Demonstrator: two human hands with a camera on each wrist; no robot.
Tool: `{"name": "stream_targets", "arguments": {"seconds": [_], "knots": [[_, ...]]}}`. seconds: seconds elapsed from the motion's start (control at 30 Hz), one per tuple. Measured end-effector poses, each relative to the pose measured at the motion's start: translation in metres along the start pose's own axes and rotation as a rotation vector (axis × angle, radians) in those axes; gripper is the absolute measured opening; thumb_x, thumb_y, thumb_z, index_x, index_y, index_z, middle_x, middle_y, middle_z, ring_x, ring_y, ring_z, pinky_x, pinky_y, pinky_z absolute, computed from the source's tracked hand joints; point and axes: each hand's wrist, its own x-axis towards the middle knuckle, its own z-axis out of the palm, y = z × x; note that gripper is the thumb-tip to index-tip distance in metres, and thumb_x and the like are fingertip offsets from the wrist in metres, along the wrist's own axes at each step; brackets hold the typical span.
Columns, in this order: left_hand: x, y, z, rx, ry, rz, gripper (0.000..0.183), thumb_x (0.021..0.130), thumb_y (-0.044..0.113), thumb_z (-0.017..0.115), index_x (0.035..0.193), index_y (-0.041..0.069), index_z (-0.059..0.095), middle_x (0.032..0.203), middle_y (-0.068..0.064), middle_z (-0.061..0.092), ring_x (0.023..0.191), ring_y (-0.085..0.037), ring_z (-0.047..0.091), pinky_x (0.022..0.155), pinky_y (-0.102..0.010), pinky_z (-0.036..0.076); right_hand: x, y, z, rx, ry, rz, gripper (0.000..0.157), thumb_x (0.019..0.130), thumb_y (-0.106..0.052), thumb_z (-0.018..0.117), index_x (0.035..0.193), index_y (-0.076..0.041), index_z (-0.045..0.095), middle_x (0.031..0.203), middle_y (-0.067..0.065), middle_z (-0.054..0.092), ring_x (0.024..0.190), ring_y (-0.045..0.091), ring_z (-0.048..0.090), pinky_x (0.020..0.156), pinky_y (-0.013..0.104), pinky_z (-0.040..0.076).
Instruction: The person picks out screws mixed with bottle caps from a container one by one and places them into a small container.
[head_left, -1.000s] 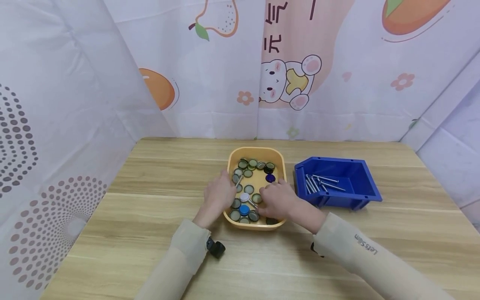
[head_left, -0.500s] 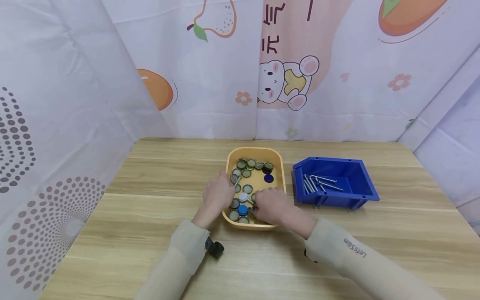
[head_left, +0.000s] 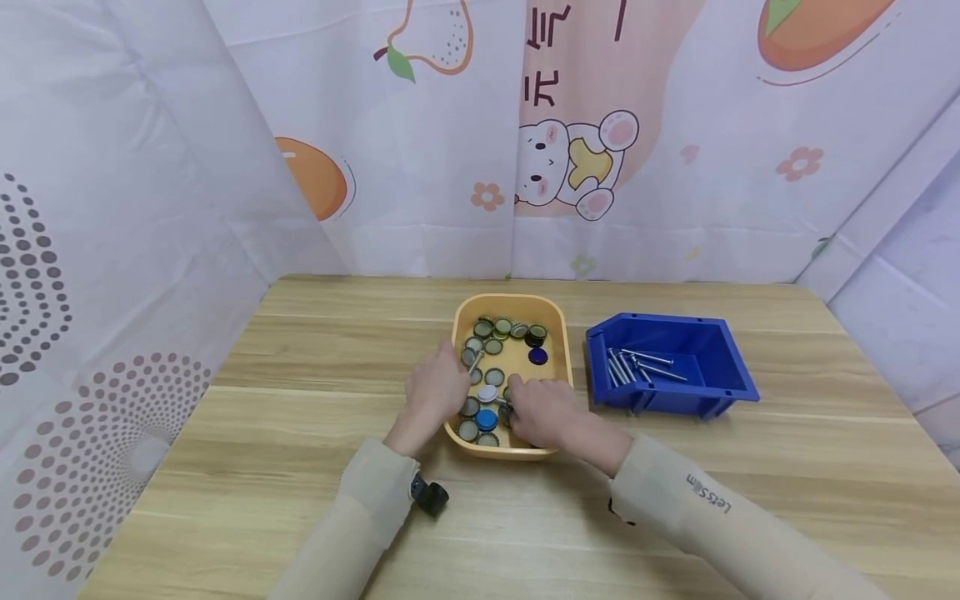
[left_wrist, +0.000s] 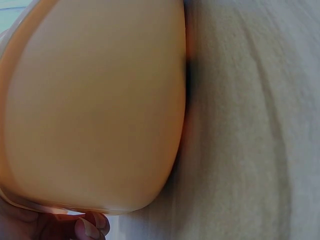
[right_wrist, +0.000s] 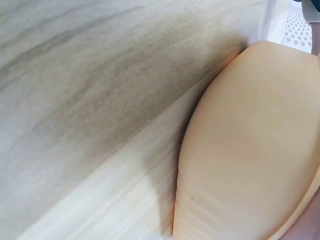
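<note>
In the head view a yellow-orange plastic basin (head_left: 512,455) holds several crimped bottle caps (head_left: 493,377), one white bottle cap (head_left: 488,393) and one blue bottle cap (head_left: 487,420). My left hand (head_left: 437,383) grips the basin's left side; in the left wrist view curled fingers (left_wrist: 92,226) show at its outer wall. A silver screw (head_left: 476,362) lies over caps right beside that hand. Inside the basin my right hand (head_left: 546,410) pinches a second silver screw (head_left: 503,402) next to the white cap, its far end hidden by the fingers.
To the right of the basin stands a blue open-front bin (head_left: 708,367) with several long silver screws (head_left: 645,367) in it. Both sit on a wood-grain table (head_left: 330,358). A printed curtain (head_left: 420,167) hangs along the table's back edge.
My right hand has shifted slightly left and closed its fingers on the screw by the white cap. A grey cap beside its fingertips has tilted. The left hand stays put.
</note>
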Motion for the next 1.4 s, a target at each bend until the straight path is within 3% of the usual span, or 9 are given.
{"name": "stream_targets", "arguments": {"seconds": [0.17,0.47,0.73,0.9,1.03,1.2,1.4], "knots": [[0.0,0.0,0.0,-0.003,-0.002,-0.003,0.025,0.095,0.023,0.049,0.115,0.007,0.051,0.081,-0.008,0.059,0.067,-0.025,0.057,0.055,-0.034,0.04,0.0,0.0,-0.001,0.017,-0.002,-0.027,0.018,0.097,-0.026,0.059,0.089,-0.012,0.055,0.068,0.004,0.055,0.06,0.02,0.054,0.052,0.038,0.044],[0.001,0.0,-0.001,0.0,0.008,-0.002,0.027,0.096,0.022,0.047,0.117,0.006,0.051,0.082,-0.008,0.059,0.068,-0.026,0.057,0.055,-0.035,0.04,0.002,0.0,-0.007,0.052,-0.012,-0.057,0.024,0.097,-0.03,0.061,0.079,-0.014,0.057,0.063,0.001,0.053,0.056,0.018,0.051,0.049,0.034,0.038],[0.0,0.0,-0.002,-0.005,0.011,-0.001,0.026,0.096,0.022,0.046,0.116,0.006,0.051,0.081,-0.009,0.059,0.068,-0.026,0.057,0.055,-0.035,0.04,0.003,0.002,-0.01,0.063,-0.106,-0.084,0.025,0.101,-0.028,0.053,0.082,-0.012,0.057,0.068,0.003,0.055,0.062,0.019,0.054,0.057,0.038,0.045],[0.001,-0.001,-0.001,-0.007,0.005,0.002,0.026,0.096,0.022,0.047,0.116,0.006,0.051,0.081,-0.009,0.059,0.068,-0.026,0.057,0.056,-0.035,0.04,0.005,0.009,-0.015,0.216,-0.154,-0.126,0.026,0.103,-0.027,0.049,0.084,-0.013,0.059,0.064,-0.001,0.052,0.056,0.013,0.05,0.053,0.029,0.04],[0.001,-0.001,-0.001,-0.017,0.002,0.0,0.026,0.096,0.022,0.048,0.117,0.006,0.051,0.079,-0.008,0.059,0.066,-0.025,0.056,0.054,-0.034,0.04,0.006,0.016,-0.019,0.361,-0.147,-0.172,0.028,0.105,-0.025,0.043,0.087,-0.012,0.06,0.068,-0.004,0.054,0.058,0.01,0.049,0.058,0.027,0.042],[0.001,-0.001,0.0,-0.013,0.003,-0.001,0.028,0.095,0.022,0.049,0.118,0.006,0.051,0.079,-0.008,0.058,0.066,-0.025,0.056,0.055,-0.034,0.04,0.006,0.02,-0.023,0.443,-0.117,-0.18,0.028,0.106,-0.024,0.041,0.095,-0.011,0.062,0.082,-0.002,0.063,0.073,0.01,0.057,0.071,0.029,0.048],[0.001,-0.001,0.001,-0.009,0.0,-0.002,0.03,0.096,0.022,0.049,0.121,0.006,0.05,0.079,-0.008,0.059,0.065,-0.025,0.056,0.054,-0.033,0.04,0.004,0.025,-0.024,0.551,-0.082,-0.185,0.028,0.106,-0.025,0.042,0.098,-0.008,0.063,0.085,0.003,0.062,0.075,0.013,0.054,0.071,0.029,0.046]]}}
